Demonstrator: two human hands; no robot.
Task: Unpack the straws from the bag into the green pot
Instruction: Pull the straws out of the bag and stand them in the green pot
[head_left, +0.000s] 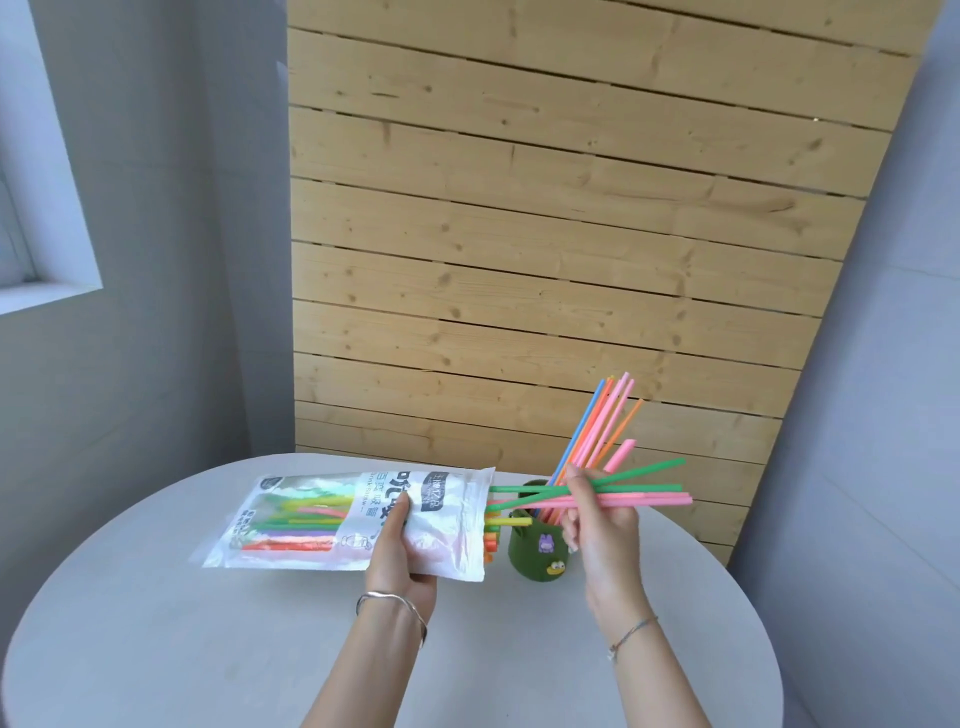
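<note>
Plastic bag (353, 519): clear-and-white printed straw packet, held level just above the grey round bench (156, 623) at lower centre of the frame, its open mouth turned right toward the pot so straws slide out sideways.
Left hand (400, 556): clamped on the bag near its mouth, thumb on top, likely to steady it against the pull.
Right hand (597, 519): closed around a small bunch of green and pink straws (644, 494), held crosswise at right of centre, their left tips near or just inside the bag mouth; from this angle I cannot tell which.
Green pot (540, 551): stands on the bench just right of the bag mouth, below the held bunch, with little character stickers on its front.
Straws in pot (597, 421): blue, orange and pink ones fanned up and to the right, leaning on the rim.
Straws left in bag (296, 525): many colours remain inside, some ends poking out of the mouth.
Progress: partway, I judge; the held bunch needs tipping upright before it goes into the pot.
</note>
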